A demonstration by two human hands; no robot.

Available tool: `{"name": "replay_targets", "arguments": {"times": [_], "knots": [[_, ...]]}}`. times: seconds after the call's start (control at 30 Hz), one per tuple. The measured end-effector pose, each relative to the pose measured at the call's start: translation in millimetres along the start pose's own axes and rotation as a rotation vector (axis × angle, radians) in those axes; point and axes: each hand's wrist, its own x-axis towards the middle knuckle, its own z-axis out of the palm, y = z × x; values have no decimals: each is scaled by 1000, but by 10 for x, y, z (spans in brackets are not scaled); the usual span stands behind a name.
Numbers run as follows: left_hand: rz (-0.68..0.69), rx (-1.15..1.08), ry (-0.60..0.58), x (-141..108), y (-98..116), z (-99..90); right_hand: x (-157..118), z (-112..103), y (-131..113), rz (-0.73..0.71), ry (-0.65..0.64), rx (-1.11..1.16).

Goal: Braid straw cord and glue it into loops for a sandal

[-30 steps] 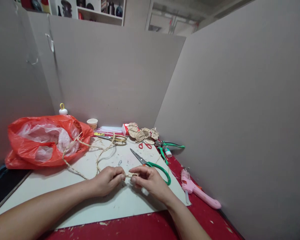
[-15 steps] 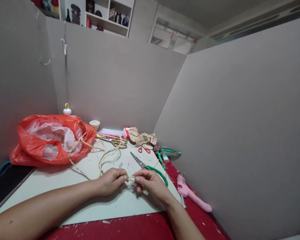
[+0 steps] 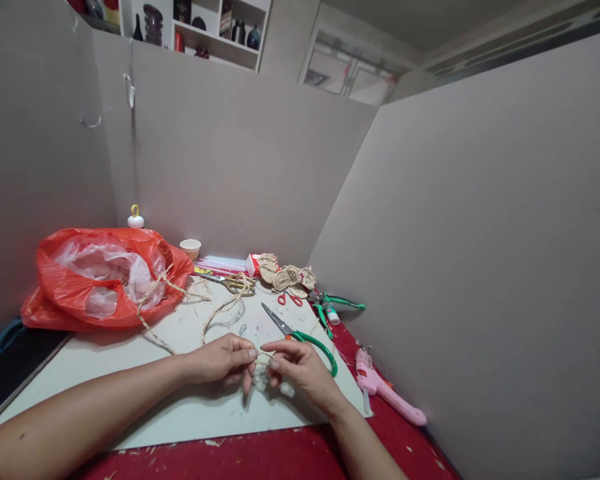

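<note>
thin tan straw braid (image 3: pixel 219 311), curved over wht board (image 3: pixel 205 420), short bit btwn fingertips (image 3: pixel 253 354)

Plaited cord (image 3: pixel 155 339) made of rough, matt, straw-like fibre. Bag (image 3: pixel 60 283) formed of thin, crinkled, glossy red plastic. Green-handled scissors (image 3: pixel 289 329) fitted with smooth metal blades, glossy plastic grips. Glue gun (image 3: pixel 393 399) cased in smooth pink plastic. Partition (image 3: pixel 230 160) finished smooth, matt.

Red tabletop (image 3: pixel 260 459) — white board (image 3: pixel 180 413), pink glue gun (image 3: pixel 391 393) atop.
</note>
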Motion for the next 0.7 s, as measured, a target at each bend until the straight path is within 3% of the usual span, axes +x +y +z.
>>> {"name": "replay_targets", "arguments": {"times": [0.33, 0.7], "knots": [[-183, -145, -201, -28, 40, -40, -43, 10, -55, 4, -26, -28], [-145, -189, -172, -26, 51, -31, -81, 33, -69, 10, -24, -79]]}}
